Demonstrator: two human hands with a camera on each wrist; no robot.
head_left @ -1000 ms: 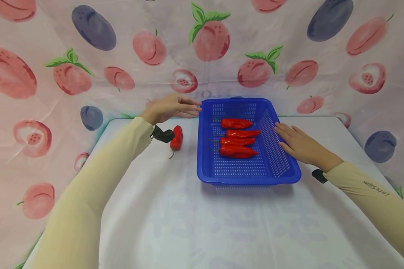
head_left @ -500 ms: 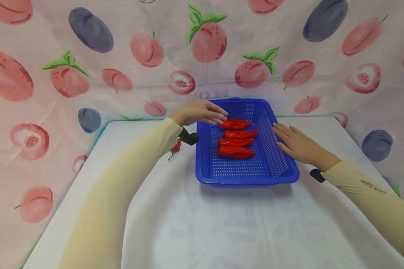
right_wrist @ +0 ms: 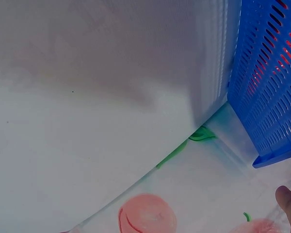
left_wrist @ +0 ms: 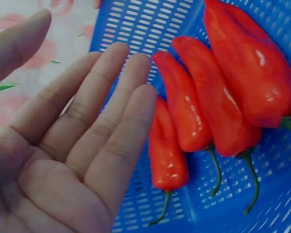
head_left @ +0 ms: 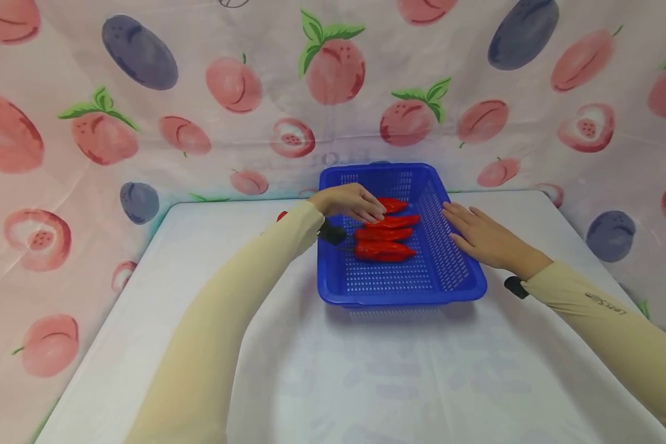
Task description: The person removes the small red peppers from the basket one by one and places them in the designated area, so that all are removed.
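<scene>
A blue perforated plastic basket (head_left: 402,300) stands on the white table, with several red peppers (head_left: 385,251) lying side by side in it. My left hand (head_left: 355,202) hovers over the basket's left part, above the far peppers. In the left wrist view its fingers (left_wrist: 119,133) are nearly straight, nothing in them, beside the green-stemmed peppers (left_wrist: 184,104). My right hand (head_left: 488,240) lies with straight fingers along the basket's right rim; only fingertips (right_wrist: 287,200) show in the right wrist view. Another red pepper (head_left: 281,216), outside the basket, is mostly hidden by the left sleeve.
The white table (head_left: 399,382) extends in front of the basket and to both sides. Behind it hangs a pink cloth (head_left: 355,135) printed with peaches and plums, close to the basket's far rim.
My left hand has moved right and slightly down, from left of the basket to over the peppers inside. Its sleeve now covers most of the outside pepper. The right hand stays at the rim.
</scene>
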